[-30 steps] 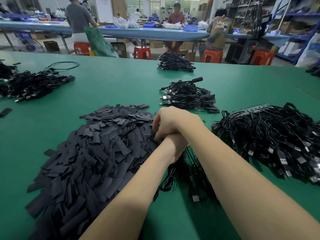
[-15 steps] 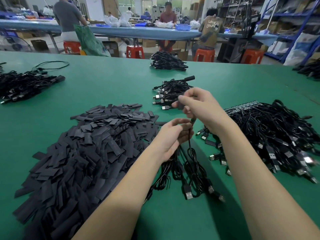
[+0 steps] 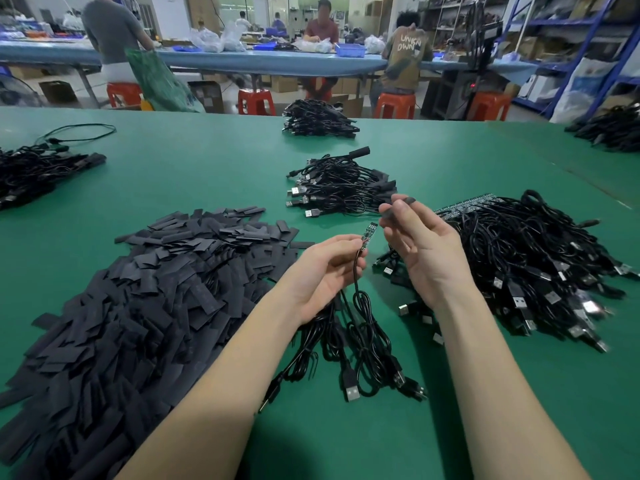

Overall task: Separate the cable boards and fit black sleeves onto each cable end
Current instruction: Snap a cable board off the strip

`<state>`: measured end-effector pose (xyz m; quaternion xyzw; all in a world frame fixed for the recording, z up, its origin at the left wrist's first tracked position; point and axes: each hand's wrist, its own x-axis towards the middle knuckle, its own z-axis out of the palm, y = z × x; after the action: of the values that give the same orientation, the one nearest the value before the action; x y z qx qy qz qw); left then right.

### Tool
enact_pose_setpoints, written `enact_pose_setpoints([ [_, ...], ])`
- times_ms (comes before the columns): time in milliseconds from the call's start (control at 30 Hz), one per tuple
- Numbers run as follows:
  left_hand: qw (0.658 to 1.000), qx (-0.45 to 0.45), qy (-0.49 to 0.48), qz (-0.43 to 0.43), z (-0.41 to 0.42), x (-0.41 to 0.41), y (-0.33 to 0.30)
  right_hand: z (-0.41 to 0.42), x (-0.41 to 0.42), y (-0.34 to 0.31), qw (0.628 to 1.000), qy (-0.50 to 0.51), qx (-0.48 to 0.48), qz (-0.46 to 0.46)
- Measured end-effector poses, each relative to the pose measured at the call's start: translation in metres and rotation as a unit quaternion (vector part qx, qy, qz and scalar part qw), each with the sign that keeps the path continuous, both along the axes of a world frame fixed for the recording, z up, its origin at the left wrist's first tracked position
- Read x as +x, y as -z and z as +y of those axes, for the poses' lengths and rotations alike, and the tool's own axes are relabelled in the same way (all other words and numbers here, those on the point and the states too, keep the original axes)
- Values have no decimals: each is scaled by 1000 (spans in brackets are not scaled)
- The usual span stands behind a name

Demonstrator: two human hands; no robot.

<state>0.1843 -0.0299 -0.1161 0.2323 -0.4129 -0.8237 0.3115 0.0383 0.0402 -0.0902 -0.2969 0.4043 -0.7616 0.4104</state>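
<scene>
The left hand (image 3: 332,268) pinches the cable (image 3: 356,271) below its board (image 3: 367,234); the right hand (image 3: 419,244) pinches a black sleeve (image 3: 393,216). Misalignment could snag the sleeve on the board's corners.

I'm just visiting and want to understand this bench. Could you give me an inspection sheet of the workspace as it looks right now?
Surface: green table, flat, shared by several piles.
Job's things: small board on a cable end, bare; black sleeve; big sleeve pile at left.
Clutter: nothing seen beyond work stock.
Grips: left hand pinches the cable just below the board; right hand pinches the sleeve, apart from the board.
Cables: loose cables hang from the left hand; large tangle at right; sleeved bundle ahead.
Surroundings: people seated at a blue bench, red stools, shelving.
</scene>
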Motion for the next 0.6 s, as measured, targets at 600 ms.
enact_pose_setpoints([
  [600, 999, 21, 36, 27, 2, 4, -2, 4, 1, -1, 998, -14, 13, 62],
])
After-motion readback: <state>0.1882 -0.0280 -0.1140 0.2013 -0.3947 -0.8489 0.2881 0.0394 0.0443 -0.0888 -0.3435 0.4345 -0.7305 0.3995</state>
